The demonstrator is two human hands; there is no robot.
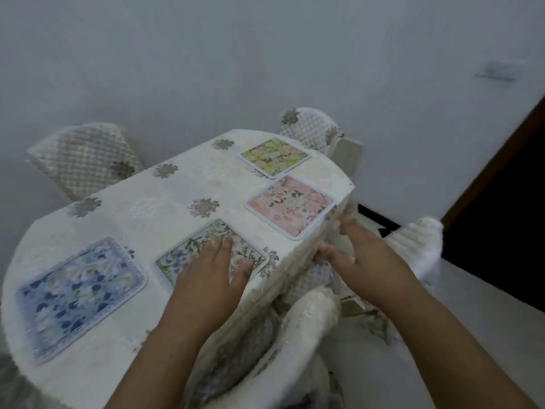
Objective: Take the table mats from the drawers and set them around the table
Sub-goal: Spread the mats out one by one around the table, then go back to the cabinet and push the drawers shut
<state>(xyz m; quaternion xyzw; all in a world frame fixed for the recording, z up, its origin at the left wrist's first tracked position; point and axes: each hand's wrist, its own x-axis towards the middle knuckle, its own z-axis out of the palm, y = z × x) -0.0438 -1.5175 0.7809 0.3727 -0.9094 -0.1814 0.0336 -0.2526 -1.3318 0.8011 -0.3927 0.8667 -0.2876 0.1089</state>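
Note:
Several floral table mats lie on the white-clothed table [165, 208]: a blue mat [79, 293] at the near left, a green-and-white mat [203, 246] in front of me, a pink mat [292, 208] by the right edge and a yellow mat [274, 156] at the far end. My left hand [212, 276] rests flat with straight fingers on the green-and-white mat. My right hand [354, 255] hovers with spread fingers just off the table's right edge, near the pink mat's corner, and holds nothing.
Chairs with quilted white covers stand round the table: one at the far left [85, 157], one at the far end [312, 128], one to the right [418, 246] and one just below me [295, 335]. A grey wall is behind; a dark doorway [501, 231] opens at right.

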